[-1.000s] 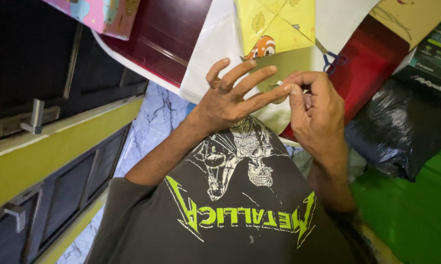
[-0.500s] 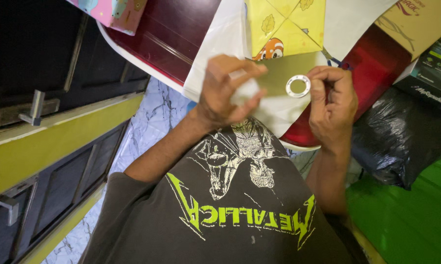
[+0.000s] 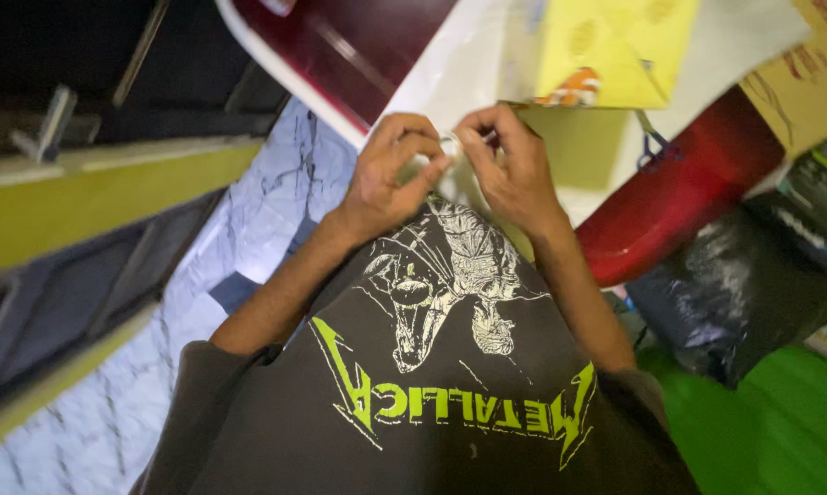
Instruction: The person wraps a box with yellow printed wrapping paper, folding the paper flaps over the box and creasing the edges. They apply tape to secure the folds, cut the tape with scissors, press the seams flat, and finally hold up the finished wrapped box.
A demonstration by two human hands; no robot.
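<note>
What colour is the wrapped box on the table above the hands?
Yellow, with an orange cartoon figure at the lower edge of the wrapped box. Head view.

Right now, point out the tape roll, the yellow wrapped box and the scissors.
tape roll [image 3: 449, 144], head view, the bit of its rim showing between the fingertips.
yellow wrapped box [image 3: 615, 50], head view, middle of its near face.
scissors [image 3: 654, 147], head view, blue handle loops.

I count two hands, left hand [image 3: 388, 179] and right hand [image 3: 510, 170], one yellow wrapped box [image 3: 615, 50] at upper right, one pair of scissors [image 3: 654, 145], one black bag [image 3: 744, 284].
</note>
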